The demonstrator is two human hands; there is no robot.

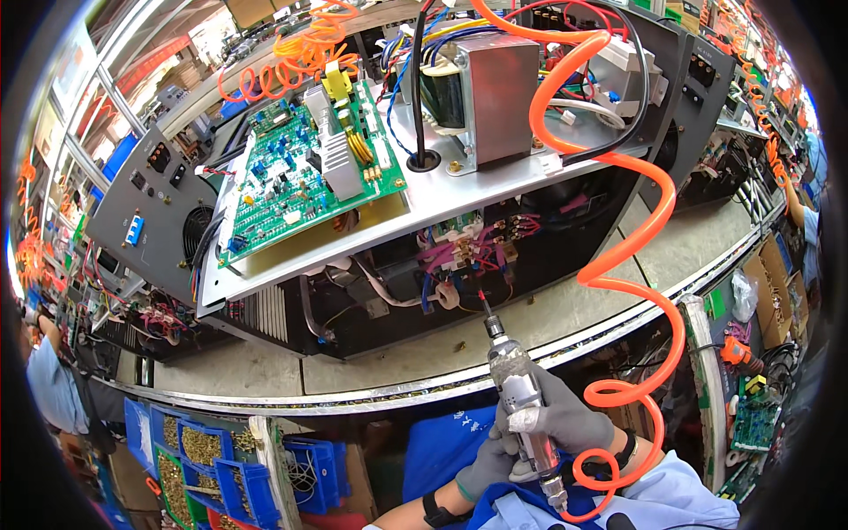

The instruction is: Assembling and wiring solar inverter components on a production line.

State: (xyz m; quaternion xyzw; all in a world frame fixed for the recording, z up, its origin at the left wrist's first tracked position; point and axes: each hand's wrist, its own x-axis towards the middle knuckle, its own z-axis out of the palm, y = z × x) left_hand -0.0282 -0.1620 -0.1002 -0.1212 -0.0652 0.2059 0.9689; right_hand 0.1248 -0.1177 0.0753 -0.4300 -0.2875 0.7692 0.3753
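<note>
My right hand [565, 413], in a grey glove, is wrapped round a silver air screwdriver [521, 389]. Its bit points up and away, with the tip at the open lower side of a black machine chassis [397, 318]; I cannot tell whether it touches anything. An orange coiled air hose [658, 340] runs to the tool's rear end. My left hand [488, 468], gloved too, has its fingers curled in against the tool's side, and what they pinch is hidden. Above the opening, a metal shelf [389, 231] carries a green circuit board [296, 168] and a boxy transformer [499, 97].
The chassis stands on a metal-edged conveyor line [230, 367] beside other grey-panelled units. Blue bins [243, 490] of brass-coloured fasteners sit below at left. At right are a cardboard box [768, 291] and another circuit board [755, 420]. Co-workers' sleeves [53, 384] show at both sides.
</note>
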